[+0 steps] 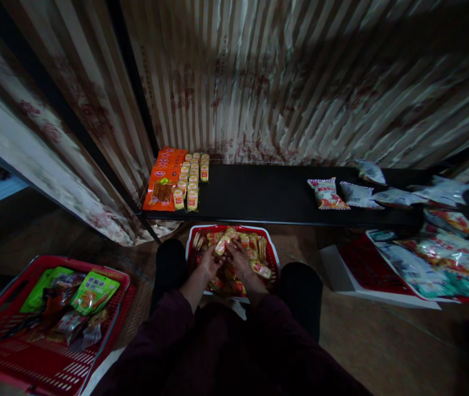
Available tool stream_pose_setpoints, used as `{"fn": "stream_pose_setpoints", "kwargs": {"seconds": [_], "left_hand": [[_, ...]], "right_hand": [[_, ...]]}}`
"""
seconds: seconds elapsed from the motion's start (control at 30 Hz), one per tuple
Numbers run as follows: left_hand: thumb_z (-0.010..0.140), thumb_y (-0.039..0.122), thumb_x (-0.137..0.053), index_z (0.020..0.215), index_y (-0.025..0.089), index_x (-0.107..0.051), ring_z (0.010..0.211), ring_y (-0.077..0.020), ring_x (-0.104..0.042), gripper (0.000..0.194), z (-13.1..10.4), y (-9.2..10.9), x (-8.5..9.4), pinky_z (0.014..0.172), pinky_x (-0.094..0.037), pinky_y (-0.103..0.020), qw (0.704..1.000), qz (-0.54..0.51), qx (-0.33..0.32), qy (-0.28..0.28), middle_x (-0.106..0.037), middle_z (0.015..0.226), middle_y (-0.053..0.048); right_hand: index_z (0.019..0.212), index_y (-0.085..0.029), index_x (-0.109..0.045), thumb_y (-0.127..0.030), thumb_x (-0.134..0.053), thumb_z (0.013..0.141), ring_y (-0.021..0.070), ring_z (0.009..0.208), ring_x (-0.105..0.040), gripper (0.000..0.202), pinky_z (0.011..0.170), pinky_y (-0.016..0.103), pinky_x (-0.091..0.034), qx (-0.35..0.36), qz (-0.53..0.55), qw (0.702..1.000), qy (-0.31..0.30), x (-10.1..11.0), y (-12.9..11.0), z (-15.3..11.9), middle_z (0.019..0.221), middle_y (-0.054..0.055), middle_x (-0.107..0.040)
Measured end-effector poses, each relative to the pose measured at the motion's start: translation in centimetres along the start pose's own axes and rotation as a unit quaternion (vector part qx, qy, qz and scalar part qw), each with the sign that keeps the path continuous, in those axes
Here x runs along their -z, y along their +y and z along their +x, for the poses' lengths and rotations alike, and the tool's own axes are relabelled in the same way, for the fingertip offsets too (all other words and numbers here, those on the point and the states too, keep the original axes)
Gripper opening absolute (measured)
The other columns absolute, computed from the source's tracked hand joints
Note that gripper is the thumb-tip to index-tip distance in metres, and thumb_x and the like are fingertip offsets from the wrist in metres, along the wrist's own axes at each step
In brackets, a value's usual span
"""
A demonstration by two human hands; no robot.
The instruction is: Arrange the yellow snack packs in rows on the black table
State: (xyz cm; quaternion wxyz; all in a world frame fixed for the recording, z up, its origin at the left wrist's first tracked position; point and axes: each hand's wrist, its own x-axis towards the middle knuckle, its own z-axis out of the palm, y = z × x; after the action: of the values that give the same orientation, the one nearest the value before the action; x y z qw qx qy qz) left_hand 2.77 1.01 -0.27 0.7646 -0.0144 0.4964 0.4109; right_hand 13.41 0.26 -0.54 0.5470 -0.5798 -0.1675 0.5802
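Over the small red basket between my knees, my left hand is closed on a small yellow-wrapped snack pack. My right hand is closed at the right edge of the same pack, its fingertips against the wrapper. Below both hands, the basket holds many similar yellow and red wrapped packs. In front, at the left end of the black shelf, more yellow packs stand in short rows beside a row of overlapping orange snack bags.
On the floor at left sits a larger red basket with green snack bags and other packets. White and red snack bags lie on the shelf's right part. Below them, another red container is heaped with bags. A striped curtain hangs behind.
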Motion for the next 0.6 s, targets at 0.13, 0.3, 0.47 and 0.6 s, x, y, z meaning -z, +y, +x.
{"fn": "stream_pose_setpoints", "kwargs": {"seconds": [0.13, 0.3, 0.47, 0.6], "left_hand": [[0.074, 0.034, -0.064, 0.083, 0.015, -0.061, 0.045, -0.0083, -0.051, 0.021, 0.3, 0.4, 0.2, 0.042, -0.034, -0.019, 0.997, 0.073, -0.009, 0.018, -0.059, 0.06, -0.001], [0.073, 0.029, -0.062, 0.082, 0.015, -0.06, 0.042, -0.0084, -0.05, 0.016, 0.6, 1.1, 0.1, 0.039, -0.026, -0.019, 0.993, 0.119, -0.017, -0.004, -0.06, 0.057, 0.0], [0.07, 0.023, -0.066, 0.08, 0.016, -0.058, 0.048, -0.0081, -0.053, 0.015, 0.8, 1.3, -0.3, 0.048, -0.038, -0.02, 0.996, 0.049, -0.076, -0.009, -0.06, 0.061, 0.0], [0.069, 0.021, -0.064, 0.069, 0.016, -0.055, 0.053, -0.0087, -0.055, 0.01, 0.5, 1.4, -0.7, 0.052, -0.041, -0.019, 0.996, 0.043, -0.082, -0.017, -0.056, 0.058, 0.0]], "right_hand": [[0.099, -0.027, -0.064, -0.045, -0.072, 0.058, 0.0132, 0.062, -0.06, 0.046, 0.055, 0.024, -0.042, 0.014, -0.047, 0.999, 0.017, 0.2, -0.3, 0.0, 0.072, -0.004, -0.069], [0.081, -0.023, -0.065, -0.055, -0.071, 0.057, 0.014, 0.055, -0.058, 0.041, 0.052, 0.025, -0.042, 0.028, -0.043, 0.999, 0.017, 0.3, -0.2, 0.2, 0.062, -0.003, -0.066], [0.07, -0.022, -0.059, -0.053, -0.073, 0.054, 0.014, 0.05, -0.057, 0.038, 0.05, 0.026, -0.044, 0.034, -0.03, 0.999, 0.026, 0.5, 0.5, 0.4, 0.055, -0.003, -0.062], [0.076, -0.023, -0.059, -0.049, -0.073, 0.056, 0.014, 0.052, -0.059, 0.036, 0.049, 0.025, -0.045, 0.047, -0.014, 0.997, 0.054, 0.7, 1.1, 0.5, 0.059, -0.003, -0.063]]}}
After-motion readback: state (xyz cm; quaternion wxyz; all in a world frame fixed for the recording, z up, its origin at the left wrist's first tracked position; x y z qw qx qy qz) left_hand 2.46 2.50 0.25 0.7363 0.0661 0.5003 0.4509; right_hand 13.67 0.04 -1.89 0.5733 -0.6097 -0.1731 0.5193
